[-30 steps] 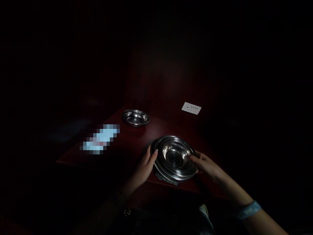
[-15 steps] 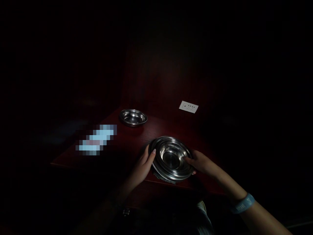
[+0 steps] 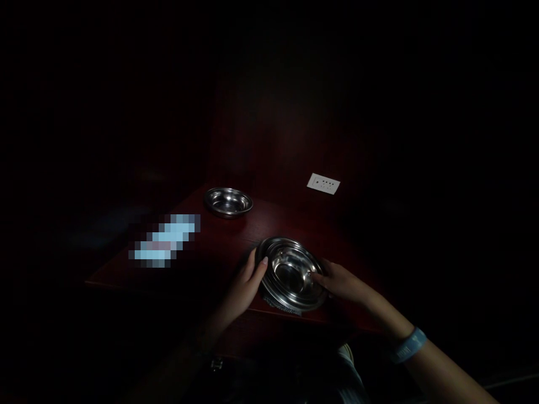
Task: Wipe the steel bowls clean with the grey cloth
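A stack of shiny metal dishes [image 3: 290,278] is tilted near the front edge of the dark red table. My left hand [image 3: 247,280] grips its left rim, thumb on top. On the right side, my right hand [image 3: 341,280] grips the stack with its thumb inside the top dish; its other fingers are mostly hidden. Beneath the stack's lower edge shows a patterned dark item [image 3: 280,304]. Farther back stands a single metal bowl [image 3: 228,203], upright and touched by neither hand.
The red table [image 3: 138,275] has a blurred-out bright object [image 3: 166,241] on its left part. Behind it a white socket plate [image 3: 323,183] is on the wall. The surroundings are very dark.
The right side of the dish stack has tipped and shifted slightly left, with my right hand moving left along with it. My left hand has hardly moved.
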A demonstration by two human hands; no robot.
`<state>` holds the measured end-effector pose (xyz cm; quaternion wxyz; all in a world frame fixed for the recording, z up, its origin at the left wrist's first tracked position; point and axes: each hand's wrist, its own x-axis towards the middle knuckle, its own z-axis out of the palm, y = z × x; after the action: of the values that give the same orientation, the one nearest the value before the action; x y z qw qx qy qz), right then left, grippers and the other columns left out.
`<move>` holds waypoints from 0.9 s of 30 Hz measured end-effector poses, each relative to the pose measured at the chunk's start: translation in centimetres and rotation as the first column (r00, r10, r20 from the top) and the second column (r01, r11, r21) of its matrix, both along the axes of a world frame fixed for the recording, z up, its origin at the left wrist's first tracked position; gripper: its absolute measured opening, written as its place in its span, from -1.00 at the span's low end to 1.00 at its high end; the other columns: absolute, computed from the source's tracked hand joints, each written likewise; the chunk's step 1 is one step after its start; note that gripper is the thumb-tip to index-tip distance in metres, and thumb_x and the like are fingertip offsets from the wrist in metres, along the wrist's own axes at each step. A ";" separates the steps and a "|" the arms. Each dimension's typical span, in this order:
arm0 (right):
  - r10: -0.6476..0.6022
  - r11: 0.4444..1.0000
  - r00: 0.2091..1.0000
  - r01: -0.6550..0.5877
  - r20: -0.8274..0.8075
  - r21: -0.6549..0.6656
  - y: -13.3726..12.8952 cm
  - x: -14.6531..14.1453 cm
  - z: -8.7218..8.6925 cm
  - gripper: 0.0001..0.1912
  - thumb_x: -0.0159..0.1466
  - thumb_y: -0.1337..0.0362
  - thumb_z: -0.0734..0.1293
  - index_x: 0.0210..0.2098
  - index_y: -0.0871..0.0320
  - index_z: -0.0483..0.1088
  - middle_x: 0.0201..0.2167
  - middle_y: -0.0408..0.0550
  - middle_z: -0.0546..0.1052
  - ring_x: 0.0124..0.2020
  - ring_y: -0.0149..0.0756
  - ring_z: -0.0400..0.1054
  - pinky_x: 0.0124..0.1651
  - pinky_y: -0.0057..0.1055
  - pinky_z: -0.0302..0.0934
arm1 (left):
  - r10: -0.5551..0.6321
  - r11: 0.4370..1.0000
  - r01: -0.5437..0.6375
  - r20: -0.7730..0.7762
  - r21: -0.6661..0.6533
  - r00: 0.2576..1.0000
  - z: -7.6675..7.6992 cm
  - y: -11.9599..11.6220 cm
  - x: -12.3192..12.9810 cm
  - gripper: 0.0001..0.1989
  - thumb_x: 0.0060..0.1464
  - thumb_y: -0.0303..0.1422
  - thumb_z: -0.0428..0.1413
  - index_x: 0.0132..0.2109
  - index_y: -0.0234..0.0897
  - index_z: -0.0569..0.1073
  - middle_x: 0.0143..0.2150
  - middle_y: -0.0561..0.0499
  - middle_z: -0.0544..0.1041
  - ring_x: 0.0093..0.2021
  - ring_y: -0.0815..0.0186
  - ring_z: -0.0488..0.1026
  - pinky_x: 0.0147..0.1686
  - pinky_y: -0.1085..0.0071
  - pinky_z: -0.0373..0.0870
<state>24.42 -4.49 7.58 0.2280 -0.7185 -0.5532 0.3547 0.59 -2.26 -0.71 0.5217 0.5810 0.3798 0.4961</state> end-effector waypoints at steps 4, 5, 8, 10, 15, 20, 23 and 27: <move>-0.159 0.966 0.919 0.070 -0.361 -0.247 -0.9 0.2 -0.8 -0.57 0.22 0.13 0.39 -0.01 0.24 0.39 -0.51 -0.01 0.55 -0.58 -0.32 0.40 -0.47 -0.39 0.36 | -0.016 1.000 0.016 0.000 0.010 1.000 -0.1 0.1 0.0 -0.47 0.26 -0.11 -0.07 0.28 -0.23 0.24 0.25 -0.13 0.40 0.30 0.15 0.25 0.32 0.23 0.06; -0.200 0.949 0.884 0.067 -0.423 -0.308 -1.1 0.2 -1.0 -0.61 0.24 0.12 0.37 -0.05 0.26 0.41 -0.47 0.03 0.56 -0.55 -0.31 0.43 -0.43 -0.38 0.40 | -0.019 1.000 0.019 -0.003 0.010 1.000 -0.1 0.1 0.0 -0.47 0.26 -0.11 -0.07 0.28 -0.23 0.24 0.25 -0.13 0.40 0.31 0.15 0.25 0.32 0.22 0.05; -0.238 0.921 0.785 -0.004 -0.572 -0.389 -1.5 0.0 -1.5 -0.68 0.29 0.13 0.31 -0.18 0.31 0.45 -0.41 0.09 0.58 -0.48 -0.33 0.47 -0.36 -0.43 0.44 | -0.019 1.000 0.019 -0.019 0.004 1.000 -0.1 0.1 0.0 -0.47 0.25 -0.09 -0.07 0.27 -0.21 0.24 0.26 -0.10 0.39 0.32 0.15 0.23 0.33 0.23 0.04; -0.222 0.925 0.737 -0.048 -0.639 -0.377 -1.6 -0.2 -1.9 -0.72 0.29 0.18 0.31 -0.20 0.30 0.46 -0.41 0.04 0.59 -0.45 -0.35 0.48 -0.37 -0.48 0.44 | -0.019 1.000 0.019 -0.020 0.000 1.000 0.0 0.1 0.0 -0.47 0.26 -0.07 -0.08 0.28 -0.19 0.24 0.29 -0.08 0.37 0.33 0.15 0.21 0.34 0.23 0.03; -0.207 0.960 0.686 0.007 -0.697 -0.279 -1.8 -0.4 -3.0 -0.88 0.20 0.31 0.34 -0.27 0.23 0.44 -0.47 -0.10 0.57 -0.50 -0.41 0.46 -0.45 -0.55 0.42 | -0.054 0.999 0.054 0.019 -0.004 0.998 0.1 0.0 0.0 -0.44 0.27 -0.04 -0.12 0.32 -0.16 0.20 0.36 -0.05 0.25 0.38 0.19 0.12 0.36 0.24 -0.02; -0.283 0.959 0.601 0.156 -0.748 -0.237 -1.7 0.7 -3.1 -0.90 0.16 0.35 0.39 -0.37 0.22 0.37 -0.52 -0.14 0.51 -0.56 -0.50 0.40 -0.47 -0.64 0.37 | -0.052 0.998 0.051 0.037 0.034 0.998 -0.8 0.5 0.4 -0.38 0.28 -0.03 -0.16 0.37 -0.24 0.11 0.43 -0.10 0.11 0.42 0.19 0.02 0.37 0.24 -0.04; -0.364 0.925 0.566 0.315 -0.740 -0.214 -0.5 2.8 -2.3 -0.96 0.21 0.39 0.32 -0.32 0.22 0.36 -0.48 -0.07 0.52 -0.52 -0.46 0.43 -0.47 -0.63 0.37 | -0.043 0.999 0.043 0.018 0.029 0.999 -1.3 0.7 0.6 -0.39 0.28 -0.04 -0.16 0.34 -0.25 0.14 0.42 -0.14 0.13 0.40 0.17 0.09 0.36 0.20 0.01; -0.467 0.797 0.511 0.596 -0.722 -0.094 2.4 7.1 -1.7 -0.89 0.24 0.44 0.27 -0.23 0.18 0.37 -0.50 -0.07 0.49 -0.54 -0.42 0.40 -0.41 -0.51 0.42 | -0.060 0.996 0.062 -0.019 0.066 0.998 -1.4 0.6 0.6 -0.46 0.25 -0.08 -0.07 0.29 -0.21 0.21 0.38 -0.13 0.22 0.37 0.15 0.14 0.35 0.16 0.03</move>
<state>31.48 -2.04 5.90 0.5805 -0.6351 -0.1991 0.4690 1.18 -1.62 -2.15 0.5137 0.6136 0.3497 0.4872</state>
